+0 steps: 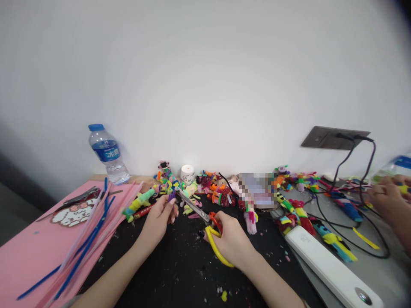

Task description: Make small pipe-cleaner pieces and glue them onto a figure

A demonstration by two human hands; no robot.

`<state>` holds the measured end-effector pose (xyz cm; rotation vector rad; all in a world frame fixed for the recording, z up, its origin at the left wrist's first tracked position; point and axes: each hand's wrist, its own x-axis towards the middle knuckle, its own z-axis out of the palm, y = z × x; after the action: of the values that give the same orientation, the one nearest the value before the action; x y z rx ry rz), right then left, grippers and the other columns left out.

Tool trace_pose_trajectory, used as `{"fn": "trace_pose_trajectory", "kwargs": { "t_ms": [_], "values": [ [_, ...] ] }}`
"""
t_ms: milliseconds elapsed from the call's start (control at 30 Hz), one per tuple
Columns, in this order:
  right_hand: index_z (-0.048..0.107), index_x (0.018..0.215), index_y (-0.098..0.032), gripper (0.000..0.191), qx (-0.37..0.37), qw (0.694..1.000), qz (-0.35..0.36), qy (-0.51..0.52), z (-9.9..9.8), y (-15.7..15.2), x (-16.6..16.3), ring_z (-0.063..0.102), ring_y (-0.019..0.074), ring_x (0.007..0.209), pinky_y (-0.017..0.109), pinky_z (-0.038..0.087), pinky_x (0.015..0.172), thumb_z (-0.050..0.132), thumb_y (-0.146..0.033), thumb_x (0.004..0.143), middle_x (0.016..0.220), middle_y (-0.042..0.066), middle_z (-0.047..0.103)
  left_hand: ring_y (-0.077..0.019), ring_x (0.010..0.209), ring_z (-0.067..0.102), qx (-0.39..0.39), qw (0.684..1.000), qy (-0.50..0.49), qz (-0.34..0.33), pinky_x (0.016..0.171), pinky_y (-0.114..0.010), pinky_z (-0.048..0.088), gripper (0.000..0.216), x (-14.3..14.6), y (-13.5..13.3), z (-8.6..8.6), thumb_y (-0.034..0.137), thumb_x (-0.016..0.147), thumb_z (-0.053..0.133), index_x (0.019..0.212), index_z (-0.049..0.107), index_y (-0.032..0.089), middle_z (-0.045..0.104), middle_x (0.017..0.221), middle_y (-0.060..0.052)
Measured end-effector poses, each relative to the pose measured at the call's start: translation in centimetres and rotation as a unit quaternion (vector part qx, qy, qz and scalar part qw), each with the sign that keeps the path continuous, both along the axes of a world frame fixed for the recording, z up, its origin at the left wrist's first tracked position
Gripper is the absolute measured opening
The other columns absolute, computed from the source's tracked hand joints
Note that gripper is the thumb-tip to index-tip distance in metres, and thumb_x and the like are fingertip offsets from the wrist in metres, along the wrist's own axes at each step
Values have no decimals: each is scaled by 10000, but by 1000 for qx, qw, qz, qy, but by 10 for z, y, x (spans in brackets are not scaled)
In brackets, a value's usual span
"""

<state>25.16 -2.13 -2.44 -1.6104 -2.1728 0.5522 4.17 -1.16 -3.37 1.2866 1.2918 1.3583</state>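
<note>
My left hand [159, 215] pinches a small bundle of purple pipe cleaner [172, 195] between thumb and fingers, above the black mat. My right hand [236, 240] is wrapped round the handles of a pair of scissors [196, 209], one loop orange and the other yellow. The blades point up and to the left, their tips close beside the purple bundle. Whether the blades touch it, I cannot tell. Just left of my left hand lies a yellow-green pipe cleaner figure [140, 202].
Pink board [24, 248] at left carries blue pipe cleaners [84, 247] and dark scissors [77, 197]. A water bottle [107, 155] leans against the wall. Several colourful figures, a white cup [187, 174], a white device [332, 269] and black cables lie about. Another person's hand [390, 201] works at far right.
</note>
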Motion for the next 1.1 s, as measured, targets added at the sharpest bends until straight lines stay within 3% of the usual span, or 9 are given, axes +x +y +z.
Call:
{"fn": "trace_pose_trajectory", "kwargs": {
  "t_ms": [133, 267, 567, 1100],
  "values": [
    [413, 799, -198, 274, 0, 1000, 0, -15, 7, -3, 0, 486, 146, 611, 231, 251, 522, 584, -399, 724, 756, 5, 537, -112, 511, 380, 8, 998, 64, -21, 506, -228, 312, 239, 2, -2, -2, 381, 873, 398, 755, 472, 187, 411, 571, 58],
    [427, 792, -202, 215, 12, 999, 14, -47, 7, -2, 1, 469, 144, 596, 236, 225, 523, 560, -364, 745, 726, 3, 536, -121, 547, 365, -9, 998, 54, -29, 519, -237, 309, 271, 2, -3, -6, 415, 878, 372, 839, 491, 176, 389, 614, 51],
    [443, 750, -204, 196, 17, 998, 31, -47, 7, 0, 1, 428, 124, 573, 234, 177, 509, 579, -343, 729, 699, -7, 541, -116, 573, 344, -11, 998, -2, -61, 520, -223, 310, 317, 9, -6, -4, 478, 862, 387, 759, 459, 187, 375, 662, 45],
    [382, 619, -189, 286, 11, 998, 61, -15, 6, 0, 0, 340, 86, 512, 228, 147, 472, 615, -337, 694, 573, -49, 457, -116, 559, 337, -6, 992, 50, -112, 517, -225, 308, 294, 8, -7, -2, 419, 866, 386, 720, 469, 178, 375, 627, 47]
  ]
}}
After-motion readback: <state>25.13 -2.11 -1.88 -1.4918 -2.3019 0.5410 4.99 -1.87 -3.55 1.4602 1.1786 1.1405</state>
